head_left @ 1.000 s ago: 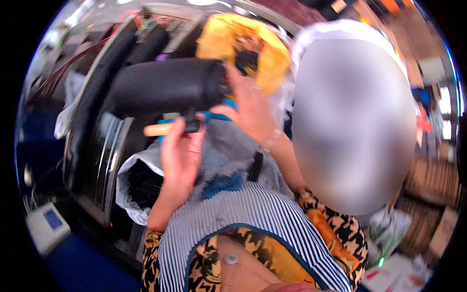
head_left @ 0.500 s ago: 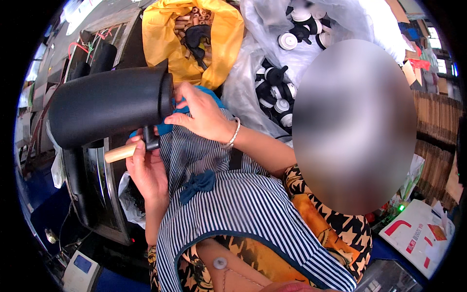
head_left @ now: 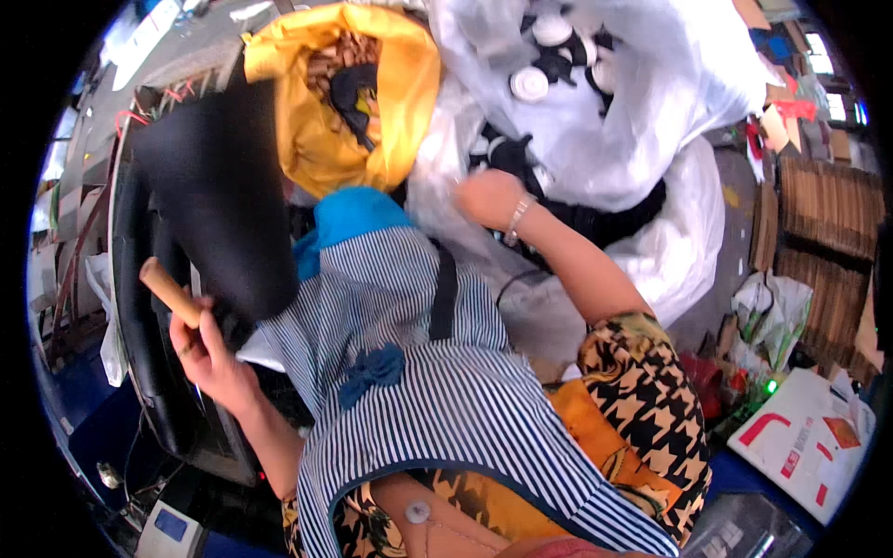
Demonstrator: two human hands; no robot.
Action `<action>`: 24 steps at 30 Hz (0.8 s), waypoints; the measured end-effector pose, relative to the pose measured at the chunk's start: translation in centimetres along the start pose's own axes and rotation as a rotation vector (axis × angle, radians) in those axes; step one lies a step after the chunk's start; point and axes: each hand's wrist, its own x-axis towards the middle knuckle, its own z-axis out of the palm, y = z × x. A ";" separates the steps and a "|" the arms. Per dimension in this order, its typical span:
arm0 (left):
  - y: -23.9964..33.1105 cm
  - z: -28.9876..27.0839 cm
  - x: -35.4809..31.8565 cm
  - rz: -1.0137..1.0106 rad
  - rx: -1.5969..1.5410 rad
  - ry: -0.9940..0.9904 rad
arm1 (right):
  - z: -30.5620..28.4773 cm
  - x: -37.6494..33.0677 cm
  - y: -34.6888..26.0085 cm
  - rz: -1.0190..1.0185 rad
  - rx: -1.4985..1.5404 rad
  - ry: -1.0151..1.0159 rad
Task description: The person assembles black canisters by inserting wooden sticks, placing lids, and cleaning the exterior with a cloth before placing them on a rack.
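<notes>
My left hand (head_left: 214,358) grips the light wooden handle (head_left: 169,291) of a large matte black jug (head_left: 219,195). The jug is tilted at the left of my lap, and motion blurs its outline. My right hand (head_left: 488,200) is at the near side of a clear plastic bag (head_left: 446,149), close to black-and-white lids (head_left: 507,158) inside it. Motion smears its fingers, and whether they hold anything is hidden. A striped apron (head_left: 409,400) covers my lap.
A yellow bag (head_left: 409,102) holds wooden handles (head_left: 339,58) and a black part. Another plastic bag with white-topped lids (head_left: 530,84) stands at the far middle. More black jugs (head_left: 158,372) stand along the left. Stacked cardboard (head_left: 828,205) and a white box (head_left: 805,446) are at the right.
My right hand has left the jug's rim and moved right to the plastic bag. My left hand has moved left and lower, and the jug has turned from lying level to a steep tilt.
</notes>
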 end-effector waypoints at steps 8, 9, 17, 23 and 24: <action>-2.4 -6.0 -0.1 0.163 0.269 -0.430 | 15.4 -11.8 17.1 0.477 -0.202 -0.953; -2.7 -6.3 -0.5 0.175 0.236 -0.447 | 16.2 -12.7 17.3 0.403 -0.216 -1.000; -4.9 -6.9 -2.3 -0.026 0.062 -0.216 | 7.7 -7.8 13.2 0.255 -0.397 -0.579; -7.1 -6.9 -2.2 0.104 -0.042 -0.143 | -6.4 -2.4 6.5 0.002 0.170 -0.259; -7.2 -6.9 -2.2 0.130 -0.023 -0.077 | -7.5 -2.4 5.0 0.039 0.389 -0.042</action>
